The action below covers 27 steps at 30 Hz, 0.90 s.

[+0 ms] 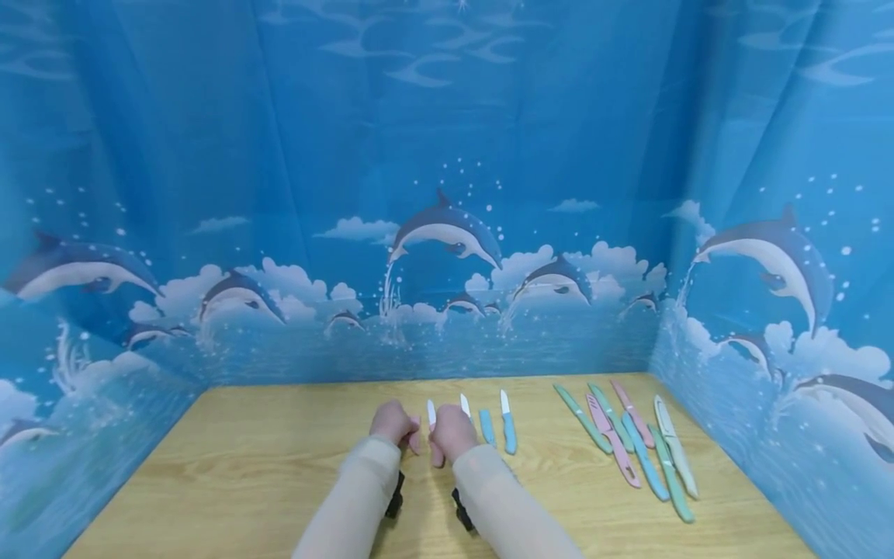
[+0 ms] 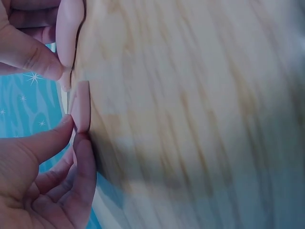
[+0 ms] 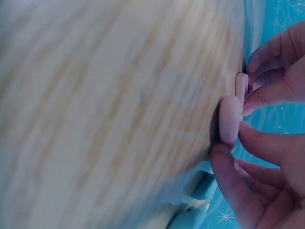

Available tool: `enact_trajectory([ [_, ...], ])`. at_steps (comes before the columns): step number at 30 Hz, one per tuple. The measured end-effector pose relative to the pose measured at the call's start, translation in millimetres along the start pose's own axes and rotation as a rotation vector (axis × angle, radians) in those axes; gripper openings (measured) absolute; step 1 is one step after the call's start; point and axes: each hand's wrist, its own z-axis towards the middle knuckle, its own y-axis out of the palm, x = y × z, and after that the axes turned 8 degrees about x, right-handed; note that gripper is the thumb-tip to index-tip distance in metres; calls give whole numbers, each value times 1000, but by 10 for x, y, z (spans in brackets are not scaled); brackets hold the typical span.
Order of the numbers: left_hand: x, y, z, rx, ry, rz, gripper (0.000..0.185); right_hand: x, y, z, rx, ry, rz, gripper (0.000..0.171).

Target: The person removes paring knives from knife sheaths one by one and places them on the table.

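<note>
Close together over the far middle of the table are my two hands. The left hand pinches a pink knife sheath between thumb and fingers. My right hand grips a paring knife by its pink handle, and its pale blade points away toward the curtain. The handle and sheath lie side by side, low over the wood. Just beyond the right hand another light blade shows, its handle hidden. To the right lie a blue sheath and a blue-handled knife.
Several green, pink, blue and cream knives lie in a loose cluster on the table's right, among them a sheathed pink knife and a cream one. A blue dolphin-print curtain borders the wooden table at the back and sides.
</note>
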Motion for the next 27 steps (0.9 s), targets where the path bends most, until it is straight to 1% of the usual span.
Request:
enact_trajectory([
  [2, 9, 18, 6, -2, -12, 0, 9, 22, -12, 3, 0, -6, 0, 18],
  [5, 32, 56, 12, -16, 3, 15, 11, 71, -74, 7, 16, -12, -46, 26],
  [6, 37, 68, 12, -19, 11, 17, 11, 88, -110, 9, 26, -10, -63, 26],
  [8, 50, 95, 10, -28, 6, 14, 12, 135, -192, 12, 53, -7, -100, 24],
  [10, 51, 114, 9, -22, 4, 27, 13, 192, -303, 15, 89, 4, -120, 24],
  [12, 53, 122, 10, -18, -11, 34, 13, 280, -424, 14, 111, 12, -140, 34],
  [14, 50, 121, 15, -26, -20, 53, 14, 396, -543, 9, 117, 22, -173, 45],
  [18, 24, 82, 21, -39, -33, 63, 14, 734, -700, -10, 112, 10, -234, 64],
  [24, -16, 26, 41, -31, -17, 97, 13, 1281, -817, -120, 45, 64, -241, 75],
  [27, -6, 8, 51, -45, -37, 88, 12, 1502, -881, -173, 10, 70, -259, 79],
])
